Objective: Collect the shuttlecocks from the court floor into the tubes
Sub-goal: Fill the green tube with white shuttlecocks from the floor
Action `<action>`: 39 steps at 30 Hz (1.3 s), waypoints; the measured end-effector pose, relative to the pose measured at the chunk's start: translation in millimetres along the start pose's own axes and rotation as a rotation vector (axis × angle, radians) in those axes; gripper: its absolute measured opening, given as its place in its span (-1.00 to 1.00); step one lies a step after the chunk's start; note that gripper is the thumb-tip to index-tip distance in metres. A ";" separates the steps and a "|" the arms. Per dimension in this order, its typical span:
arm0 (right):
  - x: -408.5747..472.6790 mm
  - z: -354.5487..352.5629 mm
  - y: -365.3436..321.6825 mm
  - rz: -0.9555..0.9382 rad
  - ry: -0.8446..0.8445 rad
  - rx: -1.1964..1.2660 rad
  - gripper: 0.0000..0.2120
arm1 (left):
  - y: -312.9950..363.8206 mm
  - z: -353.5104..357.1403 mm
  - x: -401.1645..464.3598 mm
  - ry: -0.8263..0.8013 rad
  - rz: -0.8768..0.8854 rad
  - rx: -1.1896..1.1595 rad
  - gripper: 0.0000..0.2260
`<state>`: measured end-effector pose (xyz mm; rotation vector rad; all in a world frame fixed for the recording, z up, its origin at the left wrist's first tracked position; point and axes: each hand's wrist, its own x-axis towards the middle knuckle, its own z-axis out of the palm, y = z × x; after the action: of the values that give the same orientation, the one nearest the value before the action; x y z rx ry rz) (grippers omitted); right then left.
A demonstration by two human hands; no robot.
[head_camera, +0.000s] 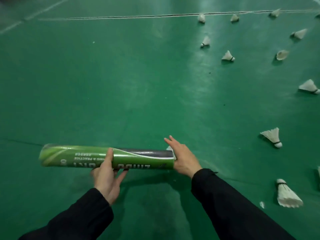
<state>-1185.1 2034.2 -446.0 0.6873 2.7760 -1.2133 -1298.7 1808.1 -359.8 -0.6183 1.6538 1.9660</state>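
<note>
A person in black sleeves is holding one green tube [107, 157] level above the green court floor [121, 84], its length running left to right across the lower middle of the view. The left hand [106, 177] is gripping the tube near its middle: the thumb is lying over the top of the wall and the fingers are curling underneath, so this grip is narrow and closed on the tube. The right hand [182, 157] is at the tube's right-hand mouth, fingers straight and spread, palm lying against the rim; this grip is wide and is holding nothing by curling. A bit of white feather [169, 149] is showing at that mouth, just beside the palm; how far it is sitting inside the tube cannot be told.

Shuttlecocks are lying scattered on the floor at the right, well apart from both hands. Ten are showing whole: one nearest, lower right [286, 194]; one above it [272, 136]; one at the right edge [309, 86]; and seven farther off [228, 56], [282, 54], [205, 42], [298, 33], [201, 18], [234, 18], [274, 13]. Two more white shapes are being cut by the right edge. One loose white scrap [262, 204] is lying beside the nearest shuttlecock. White court lines [52, 19] are crossing the far floor.
</note>
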 end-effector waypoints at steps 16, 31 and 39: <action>-92.2 -25.0 -18.5 0.114 0.448 0.891 -0.91 | -20.5 19.1 9.7 -0.107 -0.065 0.040 -0.57; -232.1 -112.8 131.6 0.458 0.866 0.387 -0.68 | -116.7 168.8 -70.6 -0.382 -0.108 0.251 -0.73; -266.6 -133.3 204.7 0.579 0.688 0.691 -0.81 | -110.7 217.4 -108.9 -0.450 -0.009 0.463 -0.69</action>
<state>-842.2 2148.8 -440.3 2.1114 2.1360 -2.0384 -1150.3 2029.5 -340.9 -0.0051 1.7104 1.4888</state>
